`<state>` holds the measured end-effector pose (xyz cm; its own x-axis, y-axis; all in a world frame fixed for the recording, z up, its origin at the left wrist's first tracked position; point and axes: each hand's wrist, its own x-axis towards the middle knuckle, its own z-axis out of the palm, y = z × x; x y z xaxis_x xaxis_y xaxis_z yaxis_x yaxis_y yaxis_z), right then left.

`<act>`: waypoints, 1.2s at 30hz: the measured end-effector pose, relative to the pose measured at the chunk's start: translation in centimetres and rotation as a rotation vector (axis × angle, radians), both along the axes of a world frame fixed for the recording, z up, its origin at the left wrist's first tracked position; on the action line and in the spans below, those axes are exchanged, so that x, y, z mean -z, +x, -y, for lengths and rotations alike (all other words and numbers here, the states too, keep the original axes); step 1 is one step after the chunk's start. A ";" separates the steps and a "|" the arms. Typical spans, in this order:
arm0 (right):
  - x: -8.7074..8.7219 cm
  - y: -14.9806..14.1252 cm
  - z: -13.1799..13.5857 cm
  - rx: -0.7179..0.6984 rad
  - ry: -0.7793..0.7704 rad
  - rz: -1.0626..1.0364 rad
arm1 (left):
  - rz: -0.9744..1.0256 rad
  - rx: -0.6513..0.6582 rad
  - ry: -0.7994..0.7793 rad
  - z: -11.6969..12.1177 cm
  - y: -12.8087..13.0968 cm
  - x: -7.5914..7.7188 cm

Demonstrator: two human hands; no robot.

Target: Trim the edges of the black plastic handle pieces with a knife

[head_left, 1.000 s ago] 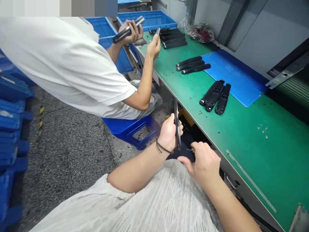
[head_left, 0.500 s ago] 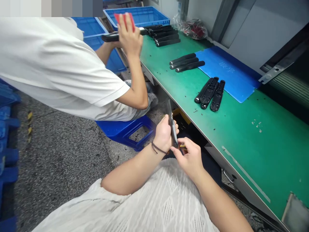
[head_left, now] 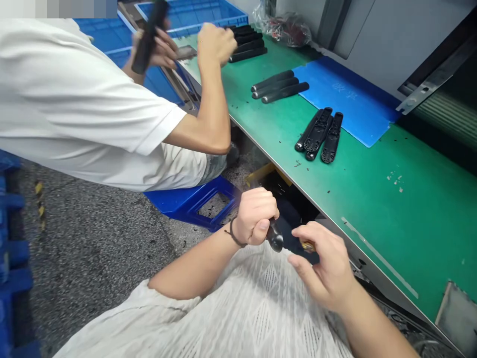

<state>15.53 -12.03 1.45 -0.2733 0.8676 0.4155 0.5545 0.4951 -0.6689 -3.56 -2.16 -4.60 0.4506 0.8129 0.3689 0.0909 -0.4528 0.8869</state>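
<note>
My left hand is closed round a black plastic handle part, whose rounded end pokes out below my fist, over my lap. Just to the right, my right hand has its fingers curled round a small yellowish tool that barely shows. Both hands hover below the front edge of the green table. On the table lie three black open handle shells and three closed black handles.
A person in a white shirt sits on a blue stool to my left, holding a black handle. A blue mat, more black handles, a plastic bag and blue crates lie farther back.
My left hand turned the black part from upright to pointing down toward my lap. My right hand drew back slightly to the right. The other person raised a handle.
</note>
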 end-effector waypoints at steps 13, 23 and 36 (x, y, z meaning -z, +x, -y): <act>-1.2 0.0 -1.4 -0.078 0.019 0.323 | 0.032 0.121 0.634 -1.0 1.5 -1.2; -1.2 0.1 -1.4 -0.003 0.174 0.445 | -0.020 0.043 0.614 -0.5 1.1 -1.4; 0.4 -0.3 -1.3 0.307 0.586 0.547 | 0.007 -0.130 0.301 2.2 2.2 -0.8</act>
